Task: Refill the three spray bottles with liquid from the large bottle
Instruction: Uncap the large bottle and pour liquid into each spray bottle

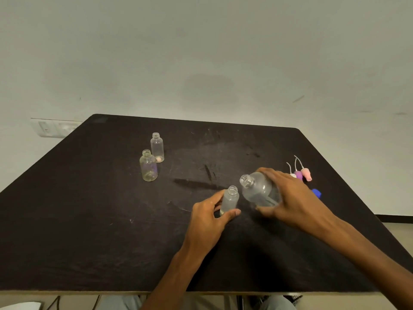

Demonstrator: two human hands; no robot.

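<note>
My left hand point(209, 217) grips a small clear spray bottle point(230, 199) that stands upright and uncapped on the black table point(89, 209). Just to its right, my right hand point(290, 195) holds the large clear bottle point(258, 189), tilted with its open mouth toward the small bottle's neck. No liquid stream is visible between them. Two more small uncapped bottles stand apart at the far left: the nearer one point(148, 166) and the farther one point(157, 147).
Three spray pump heads with dip tubes point(300, 173) lie at the right, behind my right hand. A blue cap point(316, 193) lies beside them near the table's right edge. A wall with a socket plate point(55, 128) stands behind the table.
</note>
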